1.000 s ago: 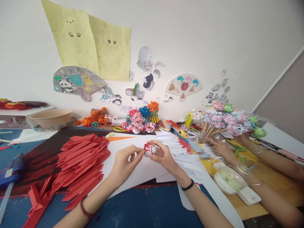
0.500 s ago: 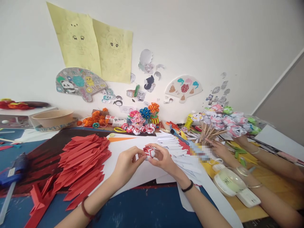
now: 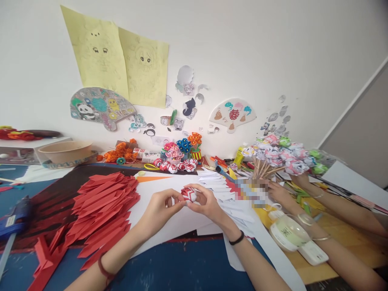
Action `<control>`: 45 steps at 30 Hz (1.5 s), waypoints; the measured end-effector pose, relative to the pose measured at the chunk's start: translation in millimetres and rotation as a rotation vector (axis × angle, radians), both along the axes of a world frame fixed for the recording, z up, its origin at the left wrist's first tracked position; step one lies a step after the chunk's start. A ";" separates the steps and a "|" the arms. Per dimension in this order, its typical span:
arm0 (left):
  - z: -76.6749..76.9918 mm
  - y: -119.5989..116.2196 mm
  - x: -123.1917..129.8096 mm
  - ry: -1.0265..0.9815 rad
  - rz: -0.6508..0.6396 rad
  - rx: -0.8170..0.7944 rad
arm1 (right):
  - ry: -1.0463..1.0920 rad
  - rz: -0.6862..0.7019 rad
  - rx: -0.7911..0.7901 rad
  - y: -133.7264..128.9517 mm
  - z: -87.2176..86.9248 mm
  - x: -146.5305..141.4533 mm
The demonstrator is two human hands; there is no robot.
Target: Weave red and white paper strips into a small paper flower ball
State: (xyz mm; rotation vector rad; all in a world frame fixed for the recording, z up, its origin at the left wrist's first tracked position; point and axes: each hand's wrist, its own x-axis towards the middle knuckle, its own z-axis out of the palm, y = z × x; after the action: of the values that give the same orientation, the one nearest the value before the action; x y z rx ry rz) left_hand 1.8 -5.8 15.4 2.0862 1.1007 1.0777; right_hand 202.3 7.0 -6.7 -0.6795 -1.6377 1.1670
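Note:
A small red-and-white folded paper flower bud point(image 3: 190, 195) is held up between my two hands over a sheet of white paper point(image 3: 157, 220). My left hand point(image 3: 163, 205) pinches the bud's left side with thumb and forefinger. Curled around the other side are the fingers of my right hand point(image 3: 207, 204), with its thumb under the bud. A heap of folded red paper strips point(image 3: 104, 206) lies left of my left hand. Folded white paper strips point(image 3: 216, 188) are spread just beyond and to the right of my right hand.
Finished red-and-white paper flowers point(image 3: 174, 166) line the back of the table. A blue glue gun point(image 3: 15, 220) lies far left, near a beige bowl point(image 3: 65, 151). At right, another person's hands point(image 3: 280, 194) are by a bunch of paper flowers on sticks point(image 3: 273, 155), behind a clear bottle point(image 3: 287, 234).
The bud has turned slightly between my fingers, and both my hands keep hold of it. The whole view has shifted a little. The other person's hands stay by the flower bunch.

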 end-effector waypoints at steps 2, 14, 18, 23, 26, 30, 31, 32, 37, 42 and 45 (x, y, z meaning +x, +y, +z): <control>-0.2 -0.9 -0.9 0.012 -0.014 0.028 | -0.004 -0.009 -0.002 -0.8 1.0 -0.2; -12.5 -5.9 -0.7 0.317 0.041 0.862 | 0.006 -0.009 -0.116 -4.0 6.1 -3.2; -15.1 -6.1 2.6 0.350 0.039 0.836 | -0.013 -0.024 -0.119 -4.6 6.7 -3.1; -11.2 -2.6 -0.3 0.151 -0.029 0.532 | -0.007 -0.025 -0.121 -4.1 8.3 -1.7; -6.2 0.1 -5.0 0.079 -0.001 0.447 | 0.023 -0.017 -0.118 -3.0 7.7 -1.3; -2.2 0.8 -8.3 0.108 -0.017 0.432 | 0.032 0.016 -0.132 -1.9 5.8 -1.2; -2.1 0.7 -8.2 0.118 -0.029 0.427 | 0.028 0.017 -0.132 -1.8 5.5 -1.2; -2.4 0.7 -7.9 0.126 -0.036 0.421 | 0.020 0.014 -0.131 -1.7 5.3 -1.2; -6.7 1.9 -6.2 0.153 -0.015 0.391 | -0.004 0.004 -0.122 -2.2 6.6 -1.9; -10.3 4.2 -6.8 0.164 -0.026 0.364 | -0.038 0.013 -0.115 -2.5 6.8 -1.1; -10.0 5.5 -6.9 0.187 -0.025 0.358 | -0.070 0.006 -0.106 -1.4 5.4 0.1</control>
State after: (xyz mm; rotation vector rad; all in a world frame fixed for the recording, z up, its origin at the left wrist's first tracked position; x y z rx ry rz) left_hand -5.1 -0.3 5.4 2.5172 1.0217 1.1545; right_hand 202.5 5.6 -1.3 -0.7913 -1.6450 1.2540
